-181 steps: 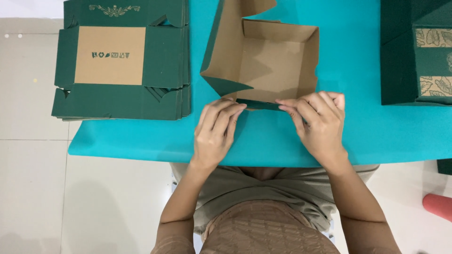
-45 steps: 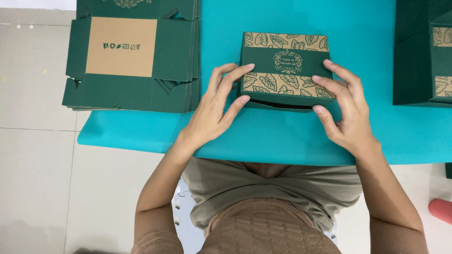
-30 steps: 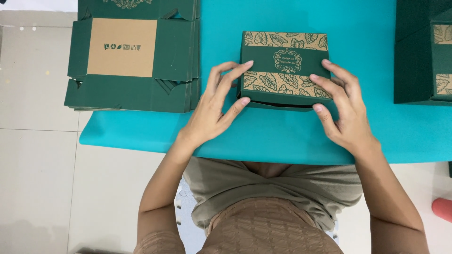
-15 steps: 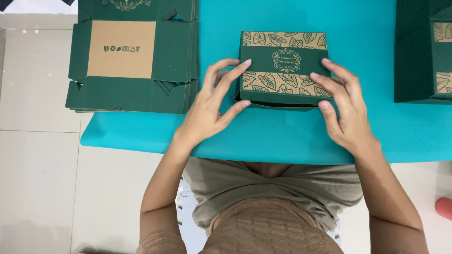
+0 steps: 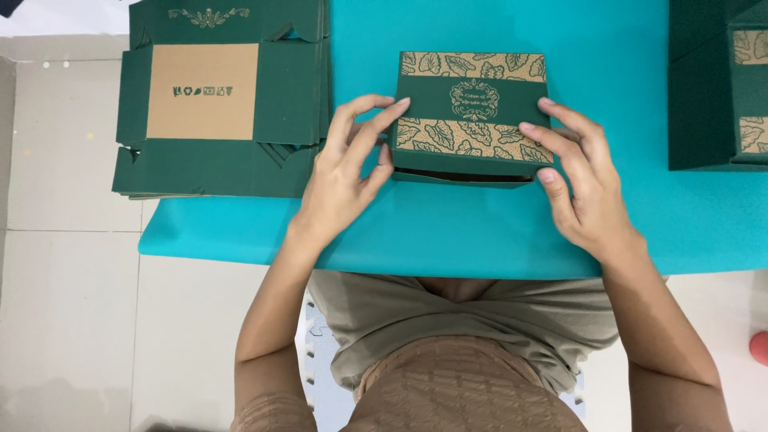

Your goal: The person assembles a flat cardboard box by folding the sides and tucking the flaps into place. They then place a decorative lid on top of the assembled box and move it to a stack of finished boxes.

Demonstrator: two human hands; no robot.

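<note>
While you sit close to the near edge of the teal table [image 5: 480, 232], both of your hands are on one small green box [image 5: 472, 116] with leaf patterns on its lid. Your left hand [image 5: 344, 172] has its fingers spread loosely against the box's left side, at about 9 o'clock from it, and it is pressing, not gripping. Your right hand [image 5: 584, 180] rests fingertips on the lid's right end, at about 3 o'clock, also open and touching only.

That box sits near the middle of the table, straight ahead of you at 12 o'clock. It looks folded into shape and the lid is down, so most of the work on it seems done. A dark gap shows along the near front edge (the flap may not be tucked all the way), so a last push may be left.

Farther off, at about 10 o'clock, lies one stack of flat boxes [image 5: 220, 100] not yet folded; I cannot count the sheets in it. At about 2 o'clock, at the frame's edge, sit more finished boxes [image 5: 720, 88], at least two, partly cut off.

So you can count one box in hand, one flat stack and one finished group.
</note>
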